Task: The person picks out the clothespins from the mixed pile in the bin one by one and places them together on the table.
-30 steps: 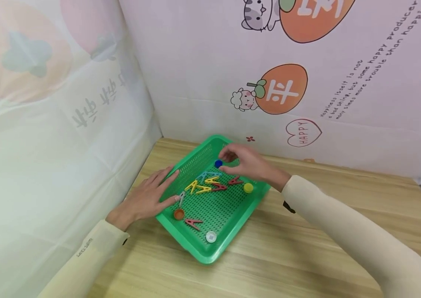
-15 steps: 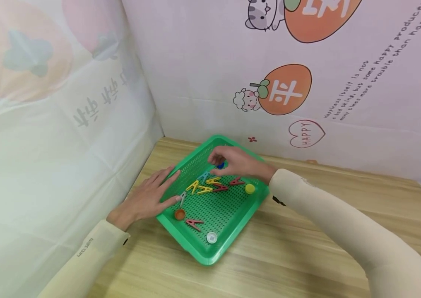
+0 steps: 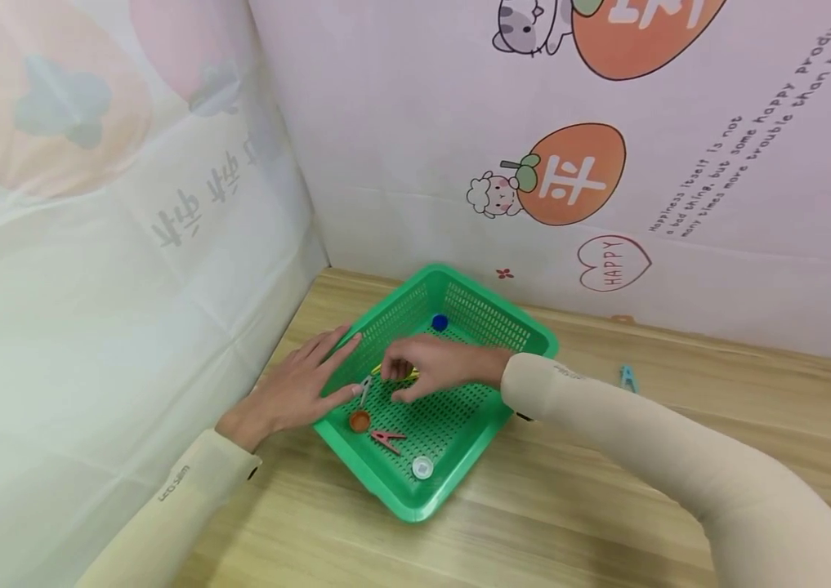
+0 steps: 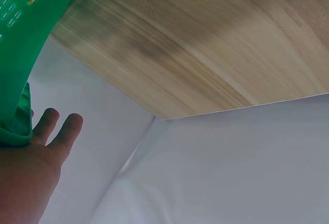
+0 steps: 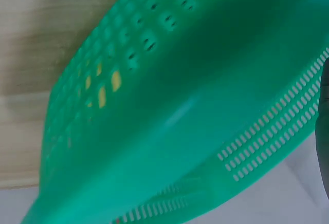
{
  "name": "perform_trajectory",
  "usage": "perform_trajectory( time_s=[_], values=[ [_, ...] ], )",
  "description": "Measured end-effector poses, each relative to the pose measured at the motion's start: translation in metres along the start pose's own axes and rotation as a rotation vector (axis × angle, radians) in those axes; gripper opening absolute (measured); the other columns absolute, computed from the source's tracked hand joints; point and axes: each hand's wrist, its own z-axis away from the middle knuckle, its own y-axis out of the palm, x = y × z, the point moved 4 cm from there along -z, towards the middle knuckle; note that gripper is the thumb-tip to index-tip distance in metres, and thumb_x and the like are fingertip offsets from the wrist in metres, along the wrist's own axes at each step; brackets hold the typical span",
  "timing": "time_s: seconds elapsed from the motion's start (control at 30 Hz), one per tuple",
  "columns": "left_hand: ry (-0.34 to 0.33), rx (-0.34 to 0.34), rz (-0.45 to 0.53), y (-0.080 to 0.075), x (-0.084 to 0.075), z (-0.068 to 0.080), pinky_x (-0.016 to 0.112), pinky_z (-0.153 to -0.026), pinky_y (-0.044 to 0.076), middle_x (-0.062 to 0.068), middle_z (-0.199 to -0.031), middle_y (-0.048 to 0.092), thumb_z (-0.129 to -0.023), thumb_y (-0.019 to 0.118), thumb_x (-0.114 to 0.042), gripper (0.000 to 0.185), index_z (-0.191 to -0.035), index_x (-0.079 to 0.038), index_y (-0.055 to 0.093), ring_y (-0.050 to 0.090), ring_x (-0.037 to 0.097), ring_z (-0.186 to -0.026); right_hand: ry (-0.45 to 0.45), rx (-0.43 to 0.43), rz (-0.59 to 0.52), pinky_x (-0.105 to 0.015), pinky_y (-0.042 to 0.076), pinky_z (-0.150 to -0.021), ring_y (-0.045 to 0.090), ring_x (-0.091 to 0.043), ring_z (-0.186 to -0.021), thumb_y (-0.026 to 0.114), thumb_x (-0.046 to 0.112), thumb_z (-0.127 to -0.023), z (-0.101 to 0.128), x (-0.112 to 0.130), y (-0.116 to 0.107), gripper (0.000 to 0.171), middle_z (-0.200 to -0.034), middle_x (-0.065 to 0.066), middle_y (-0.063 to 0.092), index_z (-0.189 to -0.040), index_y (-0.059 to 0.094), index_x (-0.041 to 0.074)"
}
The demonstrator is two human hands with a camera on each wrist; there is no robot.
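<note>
- A wooden table [image 3: 606,490] is filling the lower half of the head view, with printed sheets standing behind it and along the left.
- A green basket [image 3: 415,500] is sitting at the centre of the frame, turned cornerwise on the table.
- The left hand [image 3: 290,392] is lying left of centre, fingers straight and spread, their tips pressing on the basket's left rim; it is gripping nothing.
- The right hand [image 3: 426,367] is reaching into the basket at mid-frame, fingers curled down over the yellow clips [image 3: 406,374]; whether it is actually pinching one cannot be told.
- A red clip [image 3: 386,439] is lying below that hand on the basket floor.
- A light blue clip [image 3: 628,377] is lying on the table, right of the basket.
- An orange cap [image 3: 359,420], a white cap [image 3: 422,467] and a blue cap [image 3: 440,322] are sitting apart inside the basket.
</note>
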Motion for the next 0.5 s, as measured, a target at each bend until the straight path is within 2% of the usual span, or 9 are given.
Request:
perform_trajectory(
  time_s=[0.13,0.27,0.5],
  values=[
    [0.005,-0.001,-0.003,0.0,-0.001,0.0,0.066,-0.124,0.04,0.009,-0.184,0.016,-0.11,0.056,-0.056,0.083,-0.176,-0.018,0.023,0.03,0.04,-0.165,-0.006,0.054,0.013,-0.038,0.062,-0.1,0.072,-0.024,-0.11,0.081,0.021,-0.099,-0.003,0.004,0.01,0.028,-0.121,-0.009,0.073,-0.121,0.072,0.007],
    [0.026,-0.011,-0.005,0.0,-0.001,0.0,0.065,-0.125,0.039,0.011,-0.184,0.018,-0.111,0.054,-0.049,0.078,-0.176,-0.017,0.024,0.032,0.041,-0.163,0.008,0.103,-0.001,-0.038,0.061,-0.101,0.071,-0.024,-0.112,0.081,0.021,-0.099,-0.003,0.006,0.019,0.03,-0.125,-0.013,0.073,-0.123,0.072,0.005],
    [0.043,-0.027,-0.012,-0.001,0.0,0.0,0.065,-0.126,0.039,0.013,-0.183,0.021,-0.111,0.055,-0.044,0.075,-0.175,-0.015,0.026,0.033,0.043,-0.162,0.036,0.163,0.074,-0.022,0.057,-0.094,0.069,-0.014,-0.107,0.083,0.027,-0.098,-0.006,0.007,0.035,0.032,-0.121,-0.005,0.073,-0.122,0.074,0.007]
  ],
)
